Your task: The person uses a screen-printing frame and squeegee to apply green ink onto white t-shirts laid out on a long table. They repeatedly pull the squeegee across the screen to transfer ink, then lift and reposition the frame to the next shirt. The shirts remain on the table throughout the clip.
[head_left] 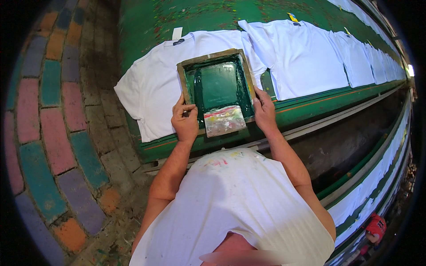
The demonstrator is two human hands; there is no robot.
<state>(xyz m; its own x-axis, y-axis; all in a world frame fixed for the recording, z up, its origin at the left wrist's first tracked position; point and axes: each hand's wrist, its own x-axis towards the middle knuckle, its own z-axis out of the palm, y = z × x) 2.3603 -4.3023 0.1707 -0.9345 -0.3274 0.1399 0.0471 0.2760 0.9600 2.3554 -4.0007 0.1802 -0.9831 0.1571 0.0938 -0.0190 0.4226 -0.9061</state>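
A wooden screen-printing frame [211, 56] with dark green mesh is in front of me, over a white T-shirt [153, 75] laid flat. My left hand [185, 124] grips its left side near the lower corner, with the fingers curled. On the opposite side, my right hand [265, 111] holds the right edge, thumb on top. A paint-smeared squeegee [225, 123] leans at the near end of the frame, its flat face streaked red, yellow and white. Whether the frame touches the shirt, I cannot tell.
More white T-shirts [306, 57] lie in a row to the right along the long green table [204, 15], which is paint-spattered at the back. A second table with white shirts [350, 204] is at right, across a gap. A person in red [376, 227] is at lower right. Painted paving [52, 137] lies left.
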